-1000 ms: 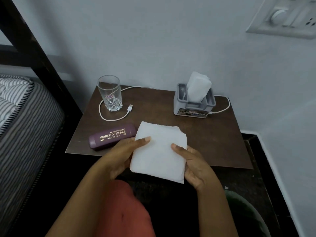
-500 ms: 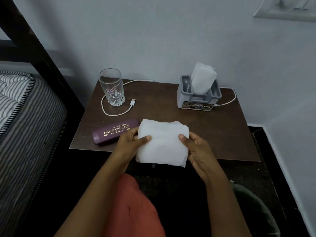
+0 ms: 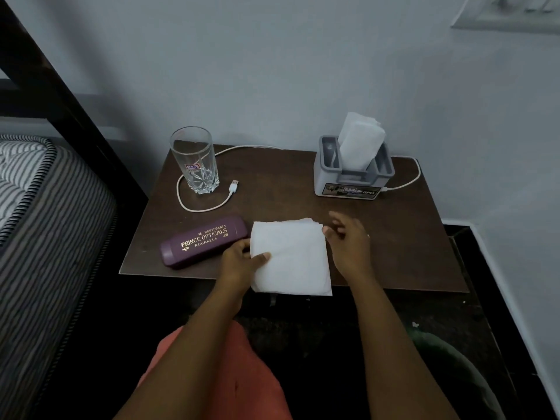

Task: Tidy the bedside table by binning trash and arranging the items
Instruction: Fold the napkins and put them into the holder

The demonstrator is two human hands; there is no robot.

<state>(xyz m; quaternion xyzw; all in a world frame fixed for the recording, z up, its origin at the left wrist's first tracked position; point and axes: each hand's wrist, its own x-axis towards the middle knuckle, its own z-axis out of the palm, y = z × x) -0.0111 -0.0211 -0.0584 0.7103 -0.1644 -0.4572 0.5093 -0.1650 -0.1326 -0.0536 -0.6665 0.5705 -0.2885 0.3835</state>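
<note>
Bed (image 3: 45, 213): striped mattress, far left, beside dark frame.
Wall (image 3: 272, 71): pale grey.
Switch plate (image 3: 509, 16): upper right corner.

Both forearms were bare from the lower edge of the view up to the wrists, with no sleeve showing on either. The left hand (image 3: 242, 262) and the right hand (image 3: 348, 241) wore no glove, ring or watch that could be made out. Below the arms lay an orange-red cloth garment (image 3: 230, 377), smooth and plain, covering the lap.
</note>
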